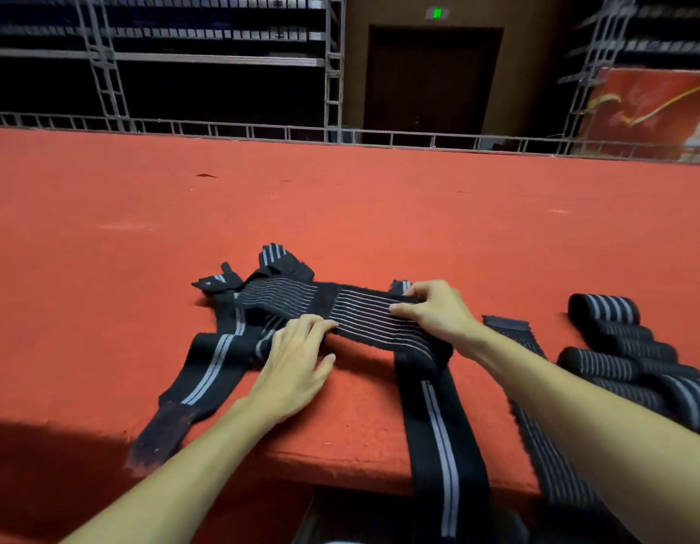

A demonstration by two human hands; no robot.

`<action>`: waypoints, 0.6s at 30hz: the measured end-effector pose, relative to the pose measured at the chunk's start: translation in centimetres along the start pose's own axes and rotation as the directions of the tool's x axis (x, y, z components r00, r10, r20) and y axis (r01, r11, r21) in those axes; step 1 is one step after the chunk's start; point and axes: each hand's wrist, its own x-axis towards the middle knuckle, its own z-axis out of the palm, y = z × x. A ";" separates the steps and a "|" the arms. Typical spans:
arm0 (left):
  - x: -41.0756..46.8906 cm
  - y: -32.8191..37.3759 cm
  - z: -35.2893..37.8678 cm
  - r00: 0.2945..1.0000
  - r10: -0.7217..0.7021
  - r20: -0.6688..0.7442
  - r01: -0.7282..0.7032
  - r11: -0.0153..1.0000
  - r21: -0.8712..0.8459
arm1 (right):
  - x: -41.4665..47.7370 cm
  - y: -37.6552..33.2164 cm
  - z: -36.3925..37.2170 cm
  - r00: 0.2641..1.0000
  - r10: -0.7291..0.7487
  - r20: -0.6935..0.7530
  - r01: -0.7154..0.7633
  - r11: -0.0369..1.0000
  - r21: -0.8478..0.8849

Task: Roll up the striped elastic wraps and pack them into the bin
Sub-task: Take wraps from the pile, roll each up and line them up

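Striped elastic wrap [364, 316] lies stretched near the red desk's [105, 249] front edge. The right hand [434, 310] grips its end with curled fingers, and the left hand [297, 349] presses flat on it. Rolled wraps [615, 347] sit at the desk's right side; a green sign [437, 12] beyond the desk is too small to read.

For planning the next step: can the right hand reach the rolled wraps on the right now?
Probably yes: the rolled wraps lie near the right hand, only a flat strip between; it first must release the wide wrap.
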 end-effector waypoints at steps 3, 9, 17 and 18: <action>1.0 2.4 0.6 0.999 0.039 -0.001 -0.039 0.999 0.007 | -1.0 1.6 -2.9 0.996 0.076 0.052 -0.066 0.984 -0.165; 1.6 6.4 2.9 0.982 0.136 0.131 -0.135 0.991 -0.017 | -3.9 6.2 -8.1 0.957 0.255 0.138 -0.185 0.903 -0.387; 2.1 5.5 3.4 0.998 0.028 0.053 -0.027 1.000 -0.009 | -3.2 9.1 -6.3 0.960 0.271 0.068 -0.195 0.824 -0.532; 2.1 4.7 3.2 0.999 0.007 0.036 -0.008 1.000 0.029 | -2.9 8.9 -5.5 0.965 0.256 0.056 -0.183 0.811 -0.556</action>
